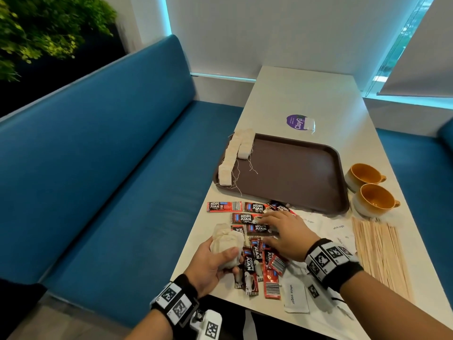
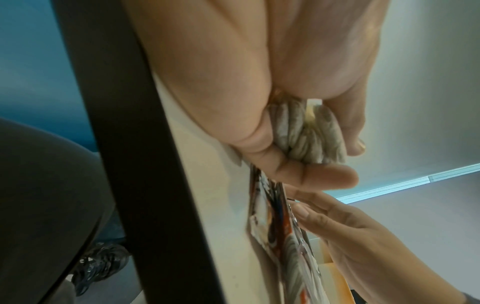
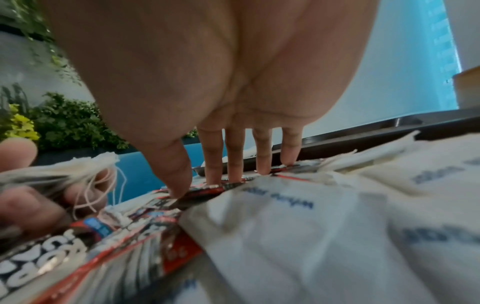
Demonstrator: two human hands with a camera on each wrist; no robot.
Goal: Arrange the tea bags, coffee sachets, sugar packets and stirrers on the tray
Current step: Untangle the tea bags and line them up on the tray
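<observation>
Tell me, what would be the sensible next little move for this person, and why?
Probably the left hand should carry its bunch of tea bags to the tray and extend the rows there. The tray is otherwise bare; the right hand only rests flat on the coffee sachets.

Booth setup: blue padded bench (image 1: 110,153) along the left, a second blue seat (image 1: 416,173) on the right, off-white rectangular table (image 1: 306,99) between them. White wall panels (image 1: 269,28) behind, edged with cyan light strips (image 1: 168,15). Green foliage (image 1: 36,28) on a dark wall top left. Window (image 1: 407,38) top right, half covered by a white roller blind (image 1: 426,65). Grey floor (image 1: 61,322) bottom left.
</observation>
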